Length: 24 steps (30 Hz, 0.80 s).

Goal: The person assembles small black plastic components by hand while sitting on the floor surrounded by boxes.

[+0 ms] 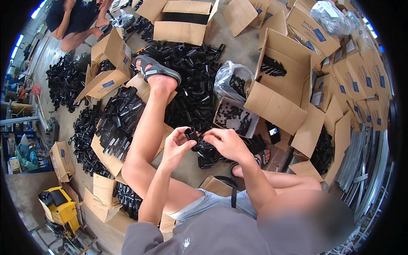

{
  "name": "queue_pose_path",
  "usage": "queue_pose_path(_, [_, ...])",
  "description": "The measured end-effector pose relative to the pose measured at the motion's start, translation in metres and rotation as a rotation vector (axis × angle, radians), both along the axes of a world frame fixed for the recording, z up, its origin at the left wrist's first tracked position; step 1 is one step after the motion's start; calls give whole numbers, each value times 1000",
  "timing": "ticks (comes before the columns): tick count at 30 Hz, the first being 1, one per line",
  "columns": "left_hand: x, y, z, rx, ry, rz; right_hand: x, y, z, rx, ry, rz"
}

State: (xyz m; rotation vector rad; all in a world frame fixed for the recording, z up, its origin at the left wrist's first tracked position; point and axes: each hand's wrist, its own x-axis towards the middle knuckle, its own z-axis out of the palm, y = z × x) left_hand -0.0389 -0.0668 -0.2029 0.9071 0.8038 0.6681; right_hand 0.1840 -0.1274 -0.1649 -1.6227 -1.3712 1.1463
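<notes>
My left hand [176, 145] is closed around a short black plastic tube piece [191, 134], its hollow end tilted up. Just to the right, my right hand [226, 143] has its fingertips pinched together close to the tube piece. Whatever is between those fingertips is hidden or too small to make out. Beyond my hands lies a large heap of black plastic pieces [191, 80]. A small lined box [252, 126] of tiny black parts stands just past my right hand.
A large open carton [276, 102] and a clear plastic bag [224, 80] stand ahead right. A phone [273, 132] lies near my right foot. Cardboard with black pieces [121, 123] is left of my leg. Stacked cartons [361, 76], a yellow machine [63, 208] and another person [80, 19] are farther out.
</notes>
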Motion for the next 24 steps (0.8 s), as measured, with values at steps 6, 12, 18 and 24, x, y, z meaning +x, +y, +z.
queue_pose_path(6, [2, 14, -14, -29, -6, 21, 109, 106, -143, -126, -198, -487])
queue_pose_path(12, [4, 25, -36, -121, 39, 34, 166, 187, -201, -127, -923, -389])
queue_pose_path(18, [3, 32, -45, -241, 18, 46, 174, 220, -246, -195, -1235, -178])
queue_pose_path(24, [1, 34, -50, -356, -30, 141, 177, 213, -262, -210, -1174, -254])
